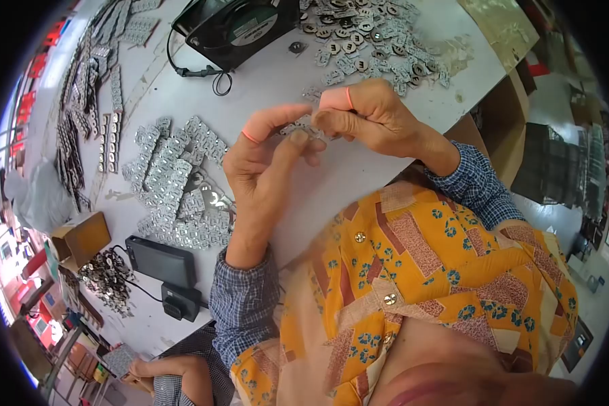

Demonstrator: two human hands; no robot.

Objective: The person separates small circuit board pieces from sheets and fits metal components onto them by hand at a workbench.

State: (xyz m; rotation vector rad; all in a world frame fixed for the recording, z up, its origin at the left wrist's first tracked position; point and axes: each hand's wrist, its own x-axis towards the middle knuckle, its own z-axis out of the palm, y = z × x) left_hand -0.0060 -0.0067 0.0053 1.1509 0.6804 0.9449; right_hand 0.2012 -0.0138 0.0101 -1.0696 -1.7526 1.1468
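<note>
My left hand [260, 159] and my right hand [372, 118] meet above the white table, both closed in a pinch. Between their fingertips is a small silvery metal strip [295, 126], mostly covered by the thumbs and fingers. Orange finger cots cover a finger on each hand. Beside my left hand lies a heap of silvery stamped metal strips [166, 179] with rows of holes. Beyond my right hand spreads a pile of small separate metal pieces [365, 40] with dark round centres.
A black fan [240, 30] with a cable stands at the far edge. Dark strips [81, 88] lie at left, near a cardboard box [81, 240]. A black power bank-like box [161, 260] sits close by. Another person's arm [176, 369] shows at the lower left.
</note>
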